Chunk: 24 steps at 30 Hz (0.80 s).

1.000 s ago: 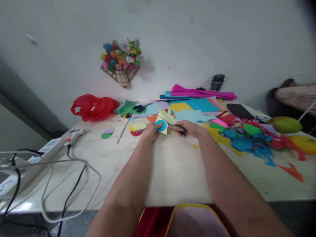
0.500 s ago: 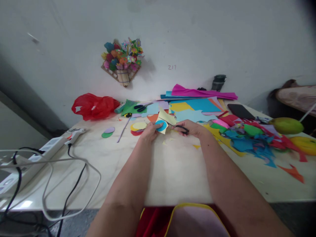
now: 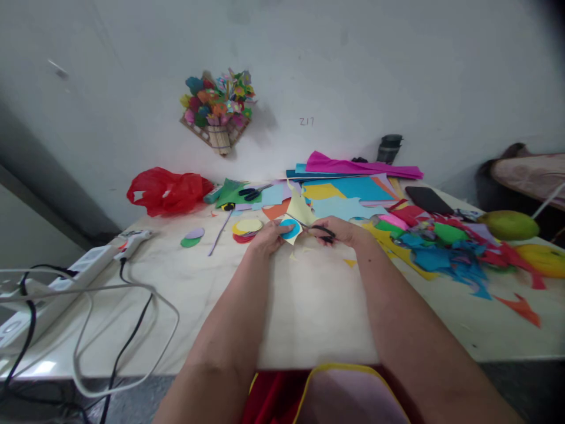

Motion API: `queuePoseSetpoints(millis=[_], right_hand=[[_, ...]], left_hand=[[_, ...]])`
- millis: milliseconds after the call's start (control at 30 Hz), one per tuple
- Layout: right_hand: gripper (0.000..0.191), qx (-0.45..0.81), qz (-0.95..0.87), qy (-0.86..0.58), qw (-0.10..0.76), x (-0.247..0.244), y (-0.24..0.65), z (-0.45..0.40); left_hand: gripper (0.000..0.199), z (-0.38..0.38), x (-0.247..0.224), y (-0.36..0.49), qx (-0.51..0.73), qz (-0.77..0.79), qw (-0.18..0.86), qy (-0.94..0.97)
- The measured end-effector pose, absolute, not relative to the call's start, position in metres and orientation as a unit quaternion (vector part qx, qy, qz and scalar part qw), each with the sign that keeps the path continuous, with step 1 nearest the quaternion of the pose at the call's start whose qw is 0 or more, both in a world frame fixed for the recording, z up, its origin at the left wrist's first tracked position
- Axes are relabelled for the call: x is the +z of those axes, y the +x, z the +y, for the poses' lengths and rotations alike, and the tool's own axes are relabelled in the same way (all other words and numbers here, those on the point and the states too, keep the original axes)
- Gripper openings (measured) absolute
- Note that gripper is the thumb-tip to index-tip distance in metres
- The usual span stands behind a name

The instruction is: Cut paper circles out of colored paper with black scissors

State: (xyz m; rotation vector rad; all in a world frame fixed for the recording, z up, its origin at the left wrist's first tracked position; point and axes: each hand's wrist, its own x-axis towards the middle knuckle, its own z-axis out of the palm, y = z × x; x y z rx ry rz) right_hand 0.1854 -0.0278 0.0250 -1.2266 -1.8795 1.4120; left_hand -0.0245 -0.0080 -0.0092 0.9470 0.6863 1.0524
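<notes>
Held the blue paper disc (image 3: pixel 292 230) against the cream paper (image 3: pixel 301 206) with the left hand (image 3: pixel 267 237), right over the middle of the surface (image 3: pixel 318 306), well in from the near edge! Pinched both tight in the left fingers, with the thumb laid on the disc. And on the other side, gripped black-handled scissors (image 3: pixel 325 230) in the right hand (image 3: pixel 339 228), with fingers curled round the handles. Aimed the blades leftward, slanting a little toward the far edge, into the cream paper past the disc's far right side. Had the disc to the left of the right fingers, with the left hand clearly nearer! Offered no clear long axis in the round disc; showed one in the scissors, running from the right hand toward the cream paper. Could not tell contact from a narrow gap between blade and disc rim. Had a stack of discs (image 3: pixel 248 227) just beside the left hand, toward the left edge, and a heap of bright scraps (image 3: pixel 454 253) well apart, toward the right edge.
</notes>
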Motion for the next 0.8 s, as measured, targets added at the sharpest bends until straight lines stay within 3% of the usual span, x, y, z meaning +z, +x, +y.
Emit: queuePoseSetpoints(millis=[200, 533, 800], right_hand=[[0.022, 0.517, -0.688, -0.442, 0.254, 0.0219, 0.1873, -0.0257], [0.027, 0.498, -0.679, -0.456, 0.289, 0.0212, 0.1879, -0.0251], [0.024, 0.506, -0.615, -0.431, 0.424, 0.0196, 0.1838, -0.022]], left_hand=[[0.014, -0.0069, -0.0099, -0.0267, 0.472, 0.325, 0.701, 0.424], [0.02, -0.0067, -0.0097, -0.0297, 0.455, 0.352, 0.684, 0.447], [0.029, -0.004, -0.0123, -0.0276, 0.525, 0.345, 0.621, 0.469]])
